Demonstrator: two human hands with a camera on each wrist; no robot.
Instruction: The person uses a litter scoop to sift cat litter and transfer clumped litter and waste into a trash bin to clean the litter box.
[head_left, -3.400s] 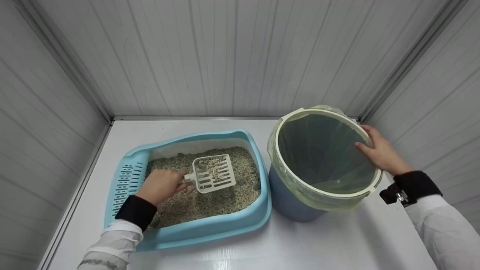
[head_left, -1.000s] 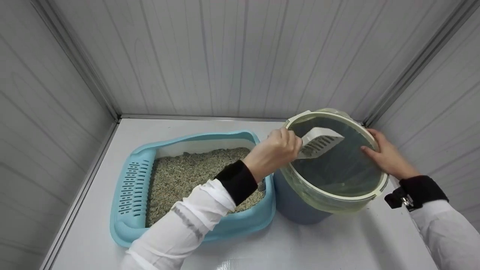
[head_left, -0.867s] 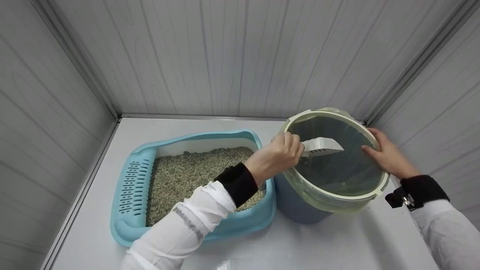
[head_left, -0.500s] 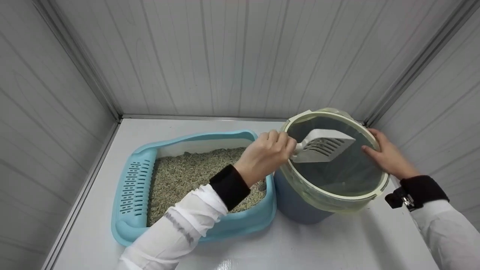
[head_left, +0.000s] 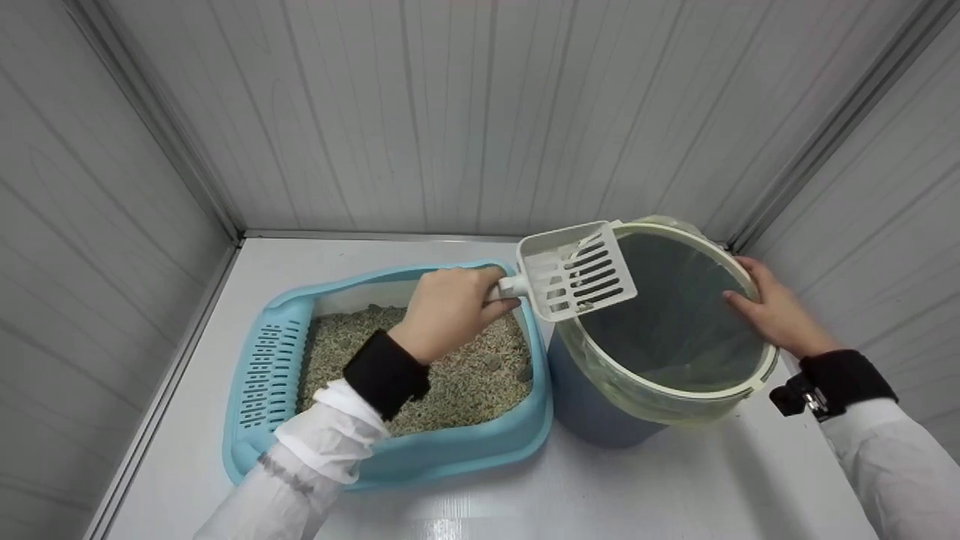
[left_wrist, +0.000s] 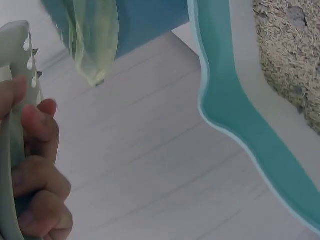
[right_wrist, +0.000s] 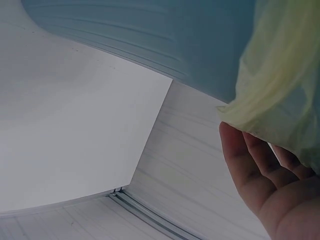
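Note:
My left hand (head_left: 450,304) grips the handle of a white slotted scoop (head_left: 577,281), held above the gap between the litter box and the bin. The scoop faces up and carries only a few crumbs. In the left wrist view my fingers (left_wrist: 35,165) curl round the scoop handle (left_wrist: 10,150). The light blue litter box (head_left: 255,360) holds grey-beige litter (head_left: 472,375). My right hand (head_left: 765,307) holds the cream rim (head_left: 675,405) of the blue bin, thumb inside. The bin has a yellow-green bag (right_wrist: 280,85), which my right-hand fingers (right_wrist: 265,180) touch.
Both containers stand on a white surface (head_left: 600,487) enclosed by grey panelled walls at the back (head_left: 450,112) and on both sides. The bin (head_left: 585,405) nearly touches the litter box's right side. Bare surface lies in front of both.
My left hand has drawn the scoop out of the bin, leftward toward the litter box, and turned it face up. The right hand has stayed on the bin's rim.

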